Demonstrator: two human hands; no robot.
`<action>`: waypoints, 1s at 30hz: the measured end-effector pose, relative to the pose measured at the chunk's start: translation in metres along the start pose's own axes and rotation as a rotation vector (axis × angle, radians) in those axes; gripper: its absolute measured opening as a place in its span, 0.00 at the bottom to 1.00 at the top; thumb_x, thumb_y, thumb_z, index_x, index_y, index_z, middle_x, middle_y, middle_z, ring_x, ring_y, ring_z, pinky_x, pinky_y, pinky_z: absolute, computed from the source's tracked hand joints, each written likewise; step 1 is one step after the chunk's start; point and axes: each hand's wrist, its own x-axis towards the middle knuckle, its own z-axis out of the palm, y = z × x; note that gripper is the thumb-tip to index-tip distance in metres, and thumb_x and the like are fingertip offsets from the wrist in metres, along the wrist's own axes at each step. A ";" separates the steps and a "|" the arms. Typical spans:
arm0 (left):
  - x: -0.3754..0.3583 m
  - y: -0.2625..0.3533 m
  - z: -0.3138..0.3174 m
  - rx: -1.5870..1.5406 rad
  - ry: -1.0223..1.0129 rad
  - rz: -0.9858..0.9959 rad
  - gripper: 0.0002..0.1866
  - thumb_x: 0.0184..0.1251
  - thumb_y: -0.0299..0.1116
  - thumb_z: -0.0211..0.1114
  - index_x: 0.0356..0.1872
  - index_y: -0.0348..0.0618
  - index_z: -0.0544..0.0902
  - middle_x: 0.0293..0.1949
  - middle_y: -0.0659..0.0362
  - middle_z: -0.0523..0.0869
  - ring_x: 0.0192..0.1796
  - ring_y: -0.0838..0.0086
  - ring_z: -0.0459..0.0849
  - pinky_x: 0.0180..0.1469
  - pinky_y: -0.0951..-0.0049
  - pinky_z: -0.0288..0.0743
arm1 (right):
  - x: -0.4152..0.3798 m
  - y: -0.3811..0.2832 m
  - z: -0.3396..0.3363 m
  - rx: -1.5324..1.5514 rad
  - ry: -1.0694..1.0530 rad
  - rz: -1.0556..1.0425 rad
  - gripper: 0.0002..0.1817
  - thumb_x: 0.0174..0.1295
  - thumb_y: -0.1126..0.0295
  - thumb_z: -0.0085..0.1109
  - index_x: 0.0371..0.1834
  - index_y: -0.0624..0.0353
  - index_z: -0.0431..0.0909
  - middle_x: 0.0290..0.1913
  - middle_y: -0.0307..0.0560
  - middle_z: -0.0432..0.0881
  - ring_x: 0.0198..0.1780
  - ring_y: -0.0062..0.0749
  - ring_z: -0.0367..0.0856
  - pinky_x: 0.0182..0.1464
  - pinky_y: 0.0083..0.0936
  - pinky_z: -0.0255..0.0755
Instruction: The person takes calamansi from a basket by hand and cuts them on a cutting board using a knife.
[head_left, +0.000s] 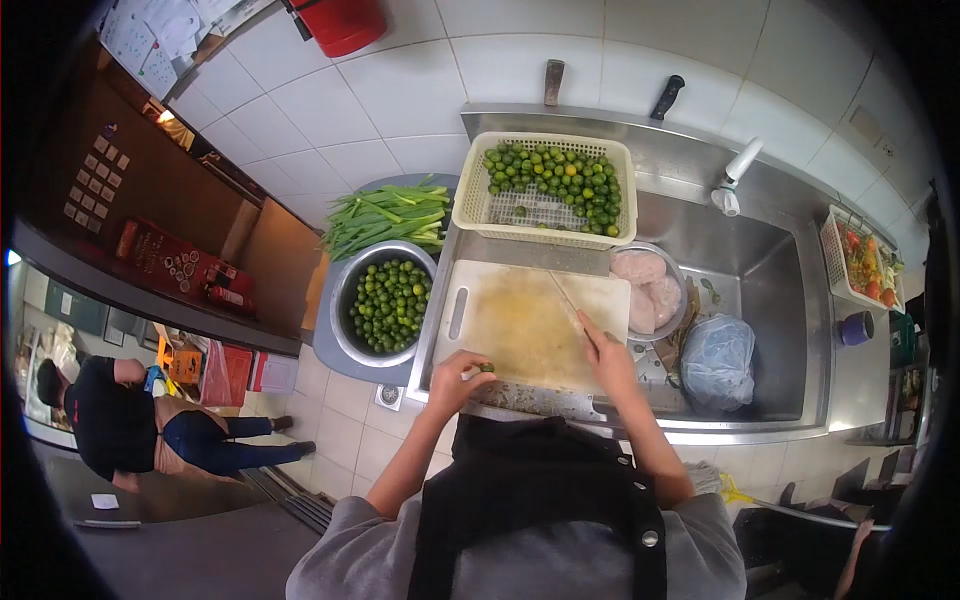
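Observation:
My left hand [456, 384] is closed at the near left edge of the cutting board, pinching a small green lime [487, 368] between thumb and fingertips. My right hand [607, 356] grips a knife [566, 293] by its handle, the blade slanting up and left over the board. The white cutting board [570, 370] has a yellow-brown stain across its middle. Beyond it, a cream plastic basket [466, 205] holds many green limes. A steel bowl [343, 325] full of similar limes stands left of the board.
Green leafy stalks [385, 217] lie behind the bowl. Right of the board are a bowl of pale raw meat [645, 285] and a blue plastic bag [718, 362] in the sink [775, 290], below a white faucet [735, 178]. Another person [115, 415] is at far left.

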 end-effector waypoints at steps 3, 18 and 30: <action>-0.003 -0.003 -0.014 0.117 -0.021 -0.004 0.16 0.57 0.33 0.81 0.44 0.40 0.89 0.46 0.53 0.90 0.50 0.61 0.89 0.53 0.65 0.81 | -0.009 0.009 0.002 -0.218 -0.177 -0.030 0.34 0.68 0.69 0.60 0.78 0.32 0.68 0.44 0.58 0.85 0.39 0.60 0.86 0.42 0.50 0.79; 0.009 0.001 -0.015 -0.049 0.155 -0.044 0.11 0.66 0.26 0.74 0.48 0.43 0.87 0.46 0.56 0.92 0.51 0.68 0.91 0.57 0.65 0.82 | -0.077 0.011 -0.043 -0.027 -0.404 -0.205 0.27 0.71 0.67 0.61 0.73 0.34 0.75 0.58 0.57 0.85 0.49 0.59 0.87 0.51 0.44 0.81; 0.033 -0.019 0.051 -0.136 0.074 0.045 0.14 0.67 0.21 0.70 0.53 0.40 0.88 0.54 0.52 0.84 0.53 0.65 0.89 0.53 0.68 0.88 | -0.063 -0.045 -0.010 0.336 -0.262 0.017 0.30 0.72 0.70 0.57 0.78 0.44 0.69 0.48 0.67 0.86 0.47 0.64 0.86 0.53 0.44 0.78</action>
